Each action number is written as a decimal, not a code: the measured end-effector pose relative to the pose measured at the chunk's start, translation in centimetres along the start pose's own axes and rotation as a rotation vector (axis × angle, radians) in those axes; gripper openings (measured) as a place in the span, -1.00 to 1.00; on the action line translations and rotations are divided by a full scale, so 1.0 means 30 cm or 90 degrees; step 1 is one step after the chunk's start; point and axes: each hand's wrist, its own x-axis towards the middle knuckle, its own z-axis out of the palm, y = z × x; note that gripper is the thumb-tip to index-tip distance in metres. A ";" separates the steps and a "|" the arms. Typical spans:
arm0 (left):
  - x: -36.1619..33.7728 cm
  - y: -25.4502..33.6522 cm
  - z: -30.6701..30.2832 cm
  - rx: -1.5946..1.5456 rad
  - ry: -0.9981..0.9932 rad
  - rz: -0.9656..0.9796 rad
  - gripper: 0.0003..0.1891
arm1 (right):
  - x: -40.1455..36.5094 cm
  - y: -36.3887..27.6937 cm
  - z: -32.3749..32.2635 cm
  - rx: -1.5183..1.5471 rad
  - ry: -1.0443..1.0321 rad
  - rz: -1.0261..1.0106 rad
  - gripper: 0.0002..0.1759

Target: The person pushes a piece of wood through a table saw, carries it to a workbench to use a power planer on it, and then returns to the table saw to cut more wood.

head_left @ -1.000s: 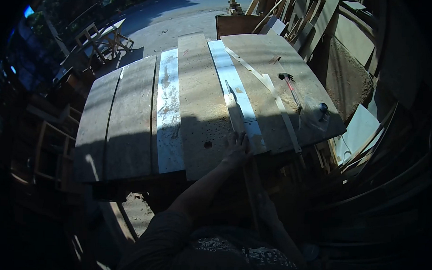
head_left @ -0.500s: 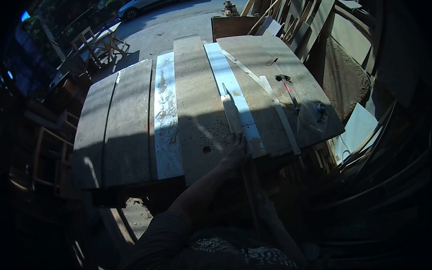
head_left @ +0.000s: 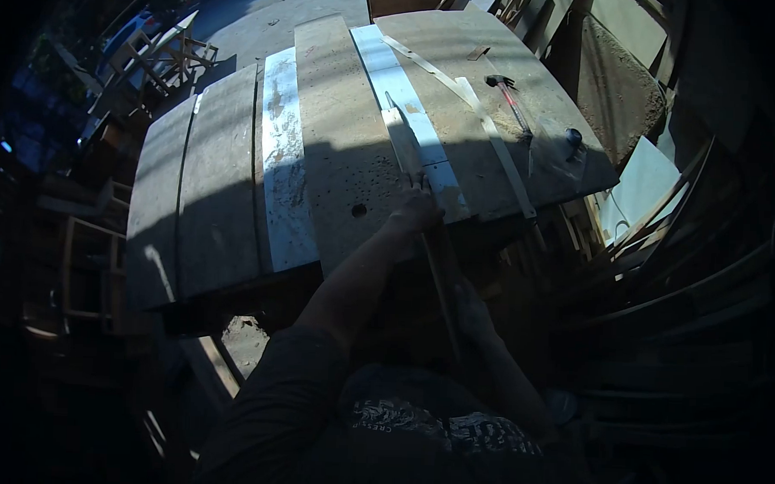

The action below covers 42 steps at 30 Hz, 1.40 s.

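Note:
A long narrow wooden strip (head_left: 401,142) lies lengthwise on the workbench, its near part reaching past the bench's front edge toward my body. At its far end a thin pointed tip shows against a white-topped board (head_left: 399,76). My left hand (head_left: 417,207) is closed over the strip near the front edge, fingers pointing away from me. Lower down, in deep shade, my right hand (head_left: 473,313) is closed at the strip's near part, its fingers partly hidden. A round dark hole (head_left: 359,211) in the bench top is left of my left hand.
The plank-topped workbench (head_left: 337,95) has a second whitish board (head_left: 282,144) on the left. To the right lie a claw hammer (head_left: 508,97), thin pale strips (head_left: 493,139) and a clear plastic bag (head_left: 553,150). Wood sheets (head_left: 618,105) lean at the right; a wooden trestle (head_left: 168,59) stands outside.
The view has tilted downward, so bench, strip and both hands appear higher in the picture. Against the bench, the strip and my hands have hardly moved.

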 end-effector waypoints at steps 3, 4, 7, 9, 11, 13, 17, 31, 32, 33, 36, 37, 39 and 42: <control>-0.015 0.040 -0.018 0.003 -0.012 -0.055 -0.05 | 0.002 0.020 -0.020 0.072 -0.035 -0.036 -0.38; -0.008 0.045 -0.002 0.006 -0.018 -0.069 -0.04 | -0.008 0.041 -0.023 0.098 -0.038 -0.056 -0.37; 0.012 0.056 0.009 0.008 -0.030 -0.092 -0.04 | -0.079 0.044 -0.044 0.128 -0.075 -0.025 -0.35; 0.007 0.056 -0.012 0.011 -0.031 -0.103 -0.04 | -0.111 0.042 -0.053 0.126 -0.085 0.001 -0.36; -0.004 0.071 -0.025 0.021 -0.055 -0.116 -0.04 | -0.151 0.027 -0.063 0.123 -0.093 0.031 -0.37; -0.010 0.077 -0.026 0.009 -0.054 -0.121 -0.04 | -0.172 -0.033 -0.083 0.092 -0.092 0.117 -0.38; 0.005 0.052 0.007 -0.027 -0.030 -0.109 -0.05 | -0.151 -0.017 -0.059 0.122 -0.060 0.037 -0.40; 0.058 0.004 0.033 -0.073 -0.008 -0.093 -0.02 | -0.096 -0.001 -0.037 0.061 -0.035 -0.002 -0.39; 0.070 -0.002 0.049 -0.073 -0.007 -0.081 -0.02 | -0.093 0.003 -0.035 0.050 -0.026 -0.006 -0.38; 0.068 0.000 0.044 -0.072 -0.003 -0.080 -0.02 | -0.091 0.006 -0.035 0.050 -0.024 -0.009 -0.38; 0.070 -0.005 0.026 -0.083 0.003 -0.097 -0.03 | -0.075 0.009 -0.031 0.038 -0.017 -0.026 -0.37; 0.074 -0.012 0.023 -0.086 -0.001 -0.096 -0.03 | -0.065 0.015 -0.030 0.044 -0.025 -0.037 -0.37; 0.078 -0.022 0.025 -0.088 -0.005 -0.093 -0.04 | -0.055 0.016 -0.027 0.050 -0.031 -0.048 -0.37; 0.083 -0.033 0.017 -0.108 0.003 -0.095 -0.04 | -0.032 0.014 -0.022 0.048 -0.033 -0.052 -0.37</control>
